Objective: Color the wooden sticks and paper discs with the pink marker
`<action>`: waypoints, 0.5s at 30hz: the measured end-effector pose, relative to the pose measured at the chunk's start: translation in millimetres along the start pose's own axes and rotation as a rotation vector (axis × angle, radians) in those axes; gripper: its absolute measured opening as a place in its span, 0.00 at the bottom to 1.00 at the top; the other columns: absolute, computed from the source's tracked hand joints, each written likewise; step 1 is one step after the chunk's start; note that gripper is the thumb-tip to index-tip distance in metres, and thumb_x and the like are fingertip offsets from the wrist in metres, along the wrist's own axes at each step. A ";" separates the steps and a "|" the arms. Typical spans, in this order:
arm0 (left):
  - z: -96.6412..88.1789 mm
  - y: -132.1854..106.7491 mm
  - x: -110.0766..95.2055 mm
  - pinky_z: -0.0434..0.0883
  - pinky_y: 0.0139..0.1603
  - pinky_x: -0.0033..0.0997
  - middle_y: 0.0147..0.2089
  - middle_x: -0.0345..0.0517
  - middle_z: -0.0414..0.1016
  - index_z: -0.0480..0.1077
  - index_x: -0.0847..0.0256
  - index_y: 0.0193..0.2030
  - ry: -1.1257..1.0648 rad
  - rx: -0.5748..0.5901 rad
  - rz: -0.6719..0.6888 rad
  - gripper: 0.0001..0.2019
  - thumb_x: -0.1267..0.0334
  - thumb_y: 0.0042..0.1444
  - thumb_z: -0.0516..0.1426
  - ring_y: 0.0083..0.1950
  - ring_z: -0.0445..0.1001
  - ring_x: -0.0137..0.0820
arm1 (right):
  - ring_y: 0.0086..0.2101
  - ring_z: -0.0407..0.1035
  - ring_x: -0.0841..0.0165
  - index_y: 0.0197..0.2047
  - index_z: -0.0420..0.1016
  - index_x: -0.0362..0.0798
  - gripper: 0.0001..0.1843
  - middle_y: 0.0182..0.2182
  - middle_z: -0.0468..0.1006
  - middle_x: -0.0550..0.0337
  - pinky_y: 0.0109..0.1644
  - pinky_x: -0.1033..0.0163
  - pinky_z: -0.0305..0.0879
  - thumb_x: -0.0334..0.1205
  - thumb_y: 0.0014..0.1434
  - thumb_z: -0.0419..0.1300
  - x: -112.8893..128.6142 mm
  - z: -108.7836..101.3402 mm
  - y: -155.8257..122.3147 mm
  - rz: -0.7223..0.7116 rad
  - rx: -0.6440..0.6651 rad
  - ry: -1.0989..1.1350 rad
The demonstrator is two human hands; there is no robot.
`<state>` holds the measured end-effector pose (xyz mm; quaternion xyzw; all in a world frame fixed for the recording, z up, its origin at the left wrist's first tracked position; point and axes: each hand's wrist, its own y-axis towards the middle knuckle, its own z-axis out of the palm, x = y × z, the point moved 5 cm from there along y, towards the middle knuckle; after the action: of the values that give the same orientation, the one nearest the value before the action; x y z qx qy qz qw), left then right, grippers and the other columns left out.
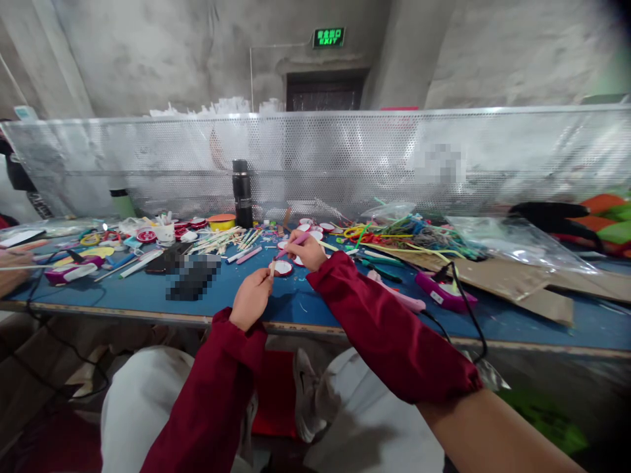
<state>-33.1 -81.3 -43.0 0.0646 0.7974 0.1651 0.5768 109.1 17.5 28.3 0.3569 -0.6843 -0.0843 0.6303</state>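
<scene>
My left hand (pixel 251 297) is closed in a pinch on the lower end of a thin pale stick (pixel 272 266), just above the front part of the blue table (pixel 315 309). My right hand (pixel 306 249) is closed around a pink stick (pixel 290 245) that points left and down toward the pale stick's top. Both arms wear dark red sleeves. Small round red-and-white discs (pixel 283 267) lie on the table right under and behind my hands.
A black flask (pixel 242 193) stands at the back by a perforated metal screen (pixel 345 157). Sticks, straws and a yellow tub (pixel 221 222) lie left; coloured wires (pixel 414 233), cardboard (pixel 517 279), a plastic bag and a purple corded tool (pixel 444 292) lie right. Another person's hand (pixel 12 269) is at far left.
</scene>
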 end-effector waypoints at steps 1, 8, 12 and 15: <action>0.2 0.4 0.5 0.55 0.26 0.28 0.23 0.37 0.63 0.74 0.61 0.43 -0.004 0.002 0.004 0.13 0.59 0.60 0.52 0.24 0.60 0.28 | 0.21 0.66 0.70 0.25 0.66 0.51 0.11 0.17 0.71 0.67 0.26 0.63 0.62 0.43 0.47 0.65 0.2 0.6 -0.2 0.000 0.009 -0.001; 0.2 0.2 0.5 0.55 0.26 0.29 0.22 0.36 0.63 0.74 0.61 0.44 0.006 0.009 0.004 0.13 0.59 0.60 0.52 0.23 0.60 0.28 | 0.20 0.66 0.70 0.26 0.65 0.52 0.10 0.16 0.70 0.68 0.25 0.63 0.61 0.43 0.47 0.64 -0.2 -0.8 0.1 0.013 -0.021 -0.020; -0.8 -0.9 -0.8 0.55 0.26 0.29 0.22 0.37 0.65 0.76 0.61 0.43 0.013 -0.011 0.006 0.13 0.58 0.59 0.53 0.24 0.61 0.29 | 0.20 0.65 0.70 0.26 0.65 0.52 0.10 0.16 0.70 0.68 0.26 0.63 0.61 0.43 0.47 0.64 0.3 -1.3 0.0 0.013 -0.035 -0.032; -1.3 -0.9 -0.7 0.56 0.26 0.29 0.22 0.38 0.65 0.76 0.60 0.42 0.002 -0.030 0.011 0.13 0.58 0.58 0.53 0.24 0.61 0.29 | 0.20 0.65 0.70 0.26 0.65 0.52 0.10 0.16 0.70 0.68 0.26 0.63 0.61 0.43 0.47 0.64 1.8 -1.6 -0.5 0.012 -0.035 -0.043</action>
<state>-34.0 -82.6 -42.3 0.0601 0.7950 0.1805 0.5760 110.8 16.6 29.8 0.3399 -0.6983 -0.0999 0.6220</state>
